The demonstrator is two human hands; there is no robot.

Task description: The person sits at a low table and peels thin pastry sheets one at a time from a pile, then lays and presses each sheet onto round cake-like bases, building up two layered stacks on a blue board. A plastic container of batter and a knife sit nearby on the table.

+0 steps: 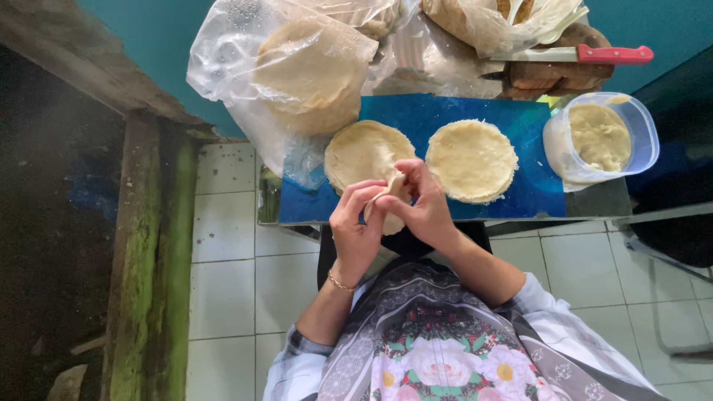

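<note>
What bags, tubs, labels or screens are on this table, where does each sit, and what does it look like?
Clear bag: back left, crumpled, holding a pale dough round.
Second clear bag: back right, holding brownish pieces.
Plastic tub: right of the blue board, round, clear, open, pale filling inside.
No labels or screens visible.

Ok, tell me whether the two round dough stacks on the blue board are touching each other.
Apart. The head view shows a strip of blue board between the left dough stack and the right dough stack.
</note>
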